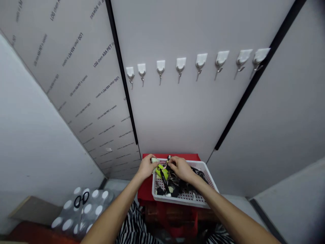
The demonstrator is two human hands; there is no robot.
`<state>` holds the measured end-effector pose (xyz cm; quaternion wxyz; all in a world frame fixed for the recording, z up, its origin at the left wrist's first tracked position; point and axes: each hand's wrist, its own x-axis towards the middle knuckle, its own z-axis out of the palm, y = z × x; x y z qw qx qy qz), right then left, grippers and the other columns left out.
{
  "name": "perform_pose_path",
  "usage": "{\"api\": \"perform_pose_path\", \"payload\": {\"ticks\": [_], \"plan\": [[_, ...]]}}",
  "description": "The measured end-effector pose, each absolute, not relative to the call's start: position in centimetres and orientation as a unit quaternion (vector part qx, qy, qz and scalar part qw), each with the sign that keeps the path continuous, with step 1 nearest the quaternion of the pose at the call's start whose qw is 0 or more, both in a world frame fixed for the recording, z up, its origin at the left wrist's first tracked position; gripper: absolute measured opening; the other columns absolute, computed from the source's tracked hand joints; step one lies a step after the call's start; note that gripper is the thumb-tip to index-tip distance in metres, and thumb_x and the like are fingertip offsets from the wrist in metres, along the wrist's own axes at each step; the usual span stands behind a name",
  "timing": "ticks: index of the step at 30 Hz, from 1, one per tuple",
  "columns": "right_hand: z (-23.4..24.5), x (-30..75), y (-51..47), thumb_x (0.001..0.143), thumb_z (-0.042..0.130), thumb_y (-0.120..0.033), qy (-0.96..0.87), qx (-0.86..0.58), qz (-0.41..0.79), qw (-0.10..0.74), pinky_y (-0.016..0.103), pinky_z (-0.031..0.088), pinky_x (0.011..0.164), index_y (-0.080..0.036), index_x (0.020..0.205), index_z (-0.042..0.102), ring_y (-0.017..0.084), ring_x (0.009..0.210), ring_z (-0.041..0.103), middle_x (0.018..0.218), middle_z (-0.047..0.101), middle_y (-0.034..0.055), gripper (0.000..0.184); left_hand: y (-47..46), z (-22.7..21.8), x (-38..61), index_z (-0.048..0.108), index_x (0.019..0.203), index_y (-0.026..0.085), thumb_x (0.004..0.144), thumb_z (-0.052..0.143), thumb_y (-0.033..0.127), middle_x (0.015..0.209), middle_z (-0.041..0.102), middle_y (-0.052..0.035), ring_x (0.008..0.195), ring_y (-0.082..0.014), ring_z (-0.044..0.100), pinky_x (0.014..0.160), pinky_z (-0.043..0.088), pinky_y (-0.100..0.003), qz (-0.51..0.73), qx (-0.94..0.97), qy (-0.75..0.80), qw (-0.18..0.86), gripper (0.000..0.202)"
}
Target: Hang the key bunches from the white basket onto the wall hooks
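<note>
A white plastic basket (179, 200) full of small items sits in front of me. At its far left corner my left hand (146, 167) is closed on a small pale object (154, 160). My right hand (181, 168) reaches over the far side with its fingers pinched together; a small dark thing with a shiny top (169, 157) shows at the fingertips, too small to name. Between the hands lie a pink ring (164, 165) and a bright yellow-green item (162, 172) crossed by a black strap (164, 181). Dark jumbled items fill much of the basket, partly hidden under my right hand and forearm.
The basket rests on something red (146, 192). Behind it, a row of several white adhesive hooks (181, 64) hangs on a pale panel between two black strips. Wrapped bottles with white caps (87, 208) and black handle loops stand at lower left, near a brown board (38, 210).
</note>
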<state>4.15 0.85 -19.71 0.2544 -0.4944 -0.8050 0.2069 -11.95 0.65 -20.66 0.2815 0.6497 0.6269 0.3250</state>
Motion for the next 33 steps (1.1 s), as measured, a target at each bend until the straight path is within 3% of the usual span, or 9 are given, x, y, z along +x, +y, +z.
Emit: {"api": "perform_pose_path", "payload": {"ticks": [3, 11, 17, 21, 28, 33], "plan": [[-18.7, 4.5, 0.8, 0.068, 0.038, -0.026, -0.772, -0.504, 0.249, 0.296, 0.021, 0.032, 0.053, -0.015, 0.062, 0.049, 0.010, 0.054, 0.044, 0.058, 0.052, 0.0010, 0.017, 0.2, -19.7, -11.6, 0.050, 0.068, 0.015, 0.057, 0.049, 0.022, 0.061, 0.049, 0.0013, 0.056, -0.0090, 0.042, 0.054, 0.032, -0.020, 0.332, 0.661, 0.618, 0.266, 0.013], [-15.3, 5.3, 0.1, 0.067, 0.038, -0.028, -0.715, -0.460, 0.357, 0.387, 0.020, 0.032, 0.052, -0.015, 0.062, 0.045, 0.008, 0.053, 0.040, 0.055, 0.045, -0.0024, 0.015, -0.6, -17.2, -9.8, 0.046, 0.075, 0.013, 0.057, 0.050, 0.025, 0.063, 0.050, 0.0006, 0.058, -0.0082, 0.044, 0.055, 0.034, -0.019, 0.410, 0.611, 0.461, 0.496, 0.022], [-14.2, 5.7, -0.5, 0.068, 0.039, -0.028, -0.711, -0.425, 0.369, 0.421, 0.020, 0.033, 0.055, -0.015, 0.064, 0.044, 0.008, 0.056, 0.040, 0.058, 0.044, -0.0023, 0.014, -0.1, -16.3, -9.4, 0.054, 0.069, 0.010, 0.062, 0.043, 0.039, 0.065, 0.053, -0.0022, 0.062, -0.0105, 0.044, 0.060, 0.034, -0.022, 0.431, 0.575, 0.466, 0.517, 0.032], [-14.8, 5.6, -0.6, 0.068, 0.039, -0.028, -0.706, -0.416, 0.381, 0.429, 0.020, 0.034, 0.056, -0.015, 0.065, 0.044, 0.008, 0.057, 0.040, 0.059, 0.044, -0.0018, 0.014, -0.5, -16.5, -8.8, 0.055, 0.075, 0.011, 0.059, 0.048, 0.037, 0.069, 0.055, -0.0014, 0.065, -0.0108, 0.045, 0.062, 0.034, -0.022, 0.411, 0.575, 0.417, 0.571, 0.031], [-15.2, 5.3, -0.5, 0.067, 0.040, -0.028, -0.699, -0.429, 0.367, 0.439, 0.020, 0.035, 0.055, -0.015, 0.065, 0.045, 0.008, 0.057, 0.042, 0.060, 0.046, -0.0011, 0.014, -0.6, -17.4, -8.9, 0.055, 0.060, 0.011, 0.057, 0.050, 0.028, 0.054, 0.050, 0.0010, 0.051, -0.0075, 0.042, 0.051, 0.033, -0.019, 0.425, 0.580, 0.473, 0.510, 0.017], [-15.5, 5.6, -0.2, 0.067, 0.039, -0.029, -0.710, -0.458, 0.331, 0.421, 0.022, 0.036, 0.057, -0.015, 0.065, 0.047, 0.010, 0.058, 0.044, 0.061, 0.049, 0.0001, 0.017, -0.4, -16.6, -9.6, 0.055, 0.059, 0.012, 0.060, 0.047, 0.027, 0.059, 0.051, -0.0005, 0.058, -0.0096, 0.044, 0.057, 0.034, -0.020, 0.442, 0.635, 0.495, 0.396, 0.017]]}}
